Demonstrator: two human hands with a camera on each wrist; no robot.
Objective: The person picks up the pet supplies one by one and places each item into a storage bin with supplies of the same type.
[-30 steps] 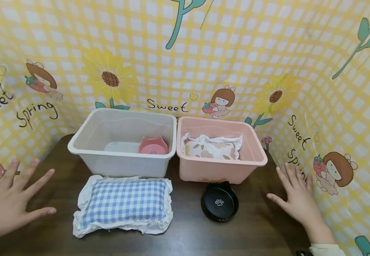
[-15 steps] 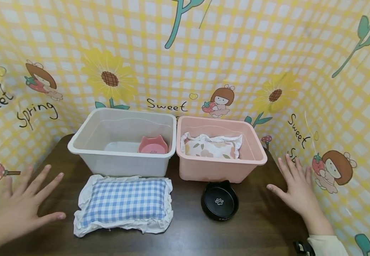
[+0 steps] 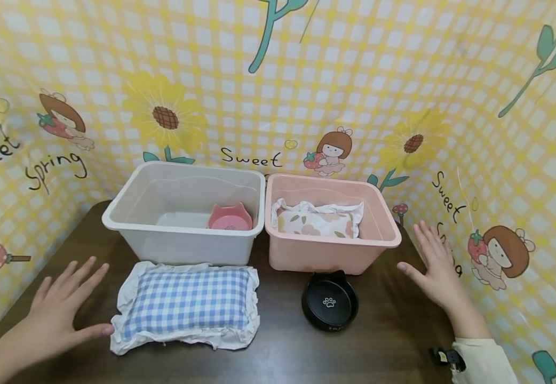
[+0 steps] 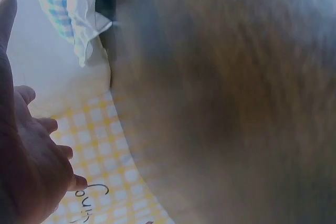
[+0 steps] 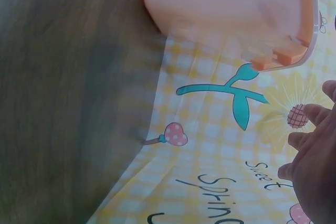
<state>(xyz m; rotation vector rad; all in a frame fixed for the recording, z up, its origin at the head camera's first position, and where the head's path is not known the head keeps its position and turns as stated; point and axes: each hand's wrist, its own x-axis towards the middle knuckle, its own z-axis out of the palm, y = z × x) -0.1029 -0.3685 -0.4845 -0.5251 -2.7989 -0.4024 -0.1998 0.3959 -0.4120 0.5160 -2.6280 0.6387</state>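
Observation:
In the head view my left hand (image 3: 59, 314) is spread at the left, its thumb tip close to a blue-checked pillow (image 3: 187, 301) with a white ruffled edge; I cannot tell if they touch. Over at the right, my right hand (image 3: 436, 272) hovers with straight fingers and holds nothing. Nearest to it are a black cat-eared pet bowl (image 3: 330, 309) with a paw print and a pink bin (image 3: 326, 256), which has a floral pillow (image 3: 314, 224) inside. Behind the checked pillow stands a grey-white bin (image 3: 187, 248) with a pink cat-eared bowl (image 3: 230, 217) in it.
Everything stands on a dark brown table (image 3: 287, 352). Along its back and sides hangs a yellow checked cloth (image 3: 239, 101) printed with flowers and words. The two bins stand side by side near the cloth.
My left hand has moved right, towards the checked pillow. The right hand has shifted slightly left and up, its fingers drawn closer together. The bins, pillows and bowls stay where they were.

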